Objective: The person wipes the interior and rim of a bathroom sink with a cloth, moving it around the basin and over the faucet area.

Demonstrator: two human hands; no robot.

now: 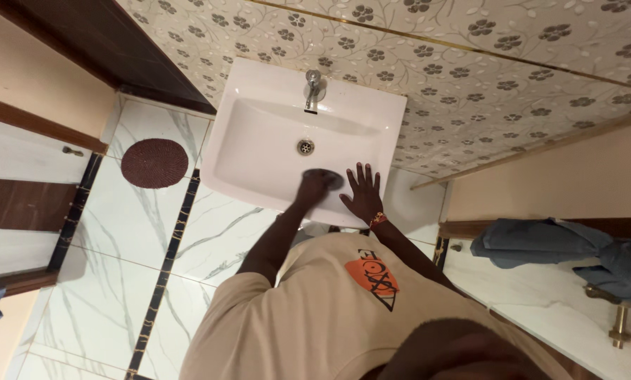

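A white rectangular washbasin (pixel 259 91) hangs on a floral-tiled wall, with a chrome tap (pixel 313 88) at its back and a round drain (pixel 305 146) in the bowl. My left hand (pixel 311 188) is closed on a dark round scrubbing pad (pixel 332 177), pressed against the inside of the bowl's front wall. Just to the right of it, my right hand (pixel 363 195) lies flat with fingers spread on the basin's front rim. An orange bracelet (pixel 377 219) sits on that wrist.
A round brown mat (pixel 154 162) lies on the white marble floor (pixel 125 232) left of the basin. A blue cloth (pixel 562 243) hangs at the right above a brass handle (pixel 619 327). A door with a small knob (pixel 71 150) stands at the left.
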